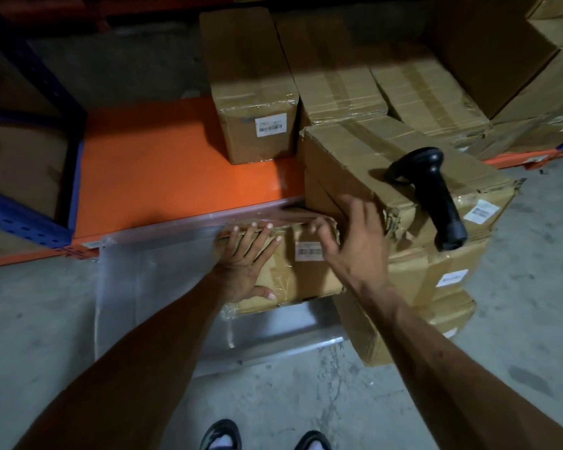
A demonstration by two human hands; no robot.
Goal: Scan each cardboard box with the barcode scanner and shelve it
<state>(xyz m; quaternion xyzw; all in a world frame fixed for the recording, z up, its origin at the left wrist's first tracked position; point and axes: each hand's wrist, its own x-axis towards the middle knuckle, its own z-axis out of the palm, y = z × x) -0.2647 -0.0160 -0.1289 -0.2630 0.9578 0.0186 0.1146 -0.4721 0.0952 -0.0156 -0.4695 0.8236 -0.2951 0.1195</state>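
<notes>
Item: 1 small cardboard box (303, 271), taped over and glossy with wrap, white barcode label (308, 251) on its near face; it sits at the front edge of the orange shelf (150, 170), beside a stack of larger boxes (413, 254) on the floor. Handling, as judged: stiff at the corners, softer across the panels, probably light to moderate in weight; the tape looks slick, so flat palms on opposite sides or a hold under the lower edge would serve better than fingertips. Left hand (244, 267): arm extended forward, palm flat on the near face, fingers spread and curled over the top edge, grip grasping the box loosely rather than clenched. Right hand (351, 241): arm extended, fingers open and bent, at the box's upper right corner against the neighbouring stack; grip released, whether it touches the box cannot be told. Barcode scanner (433, 196): black, lying unheld on top of the stack. Further boxes (254, 92) stand on the shelf behind.
</notes>
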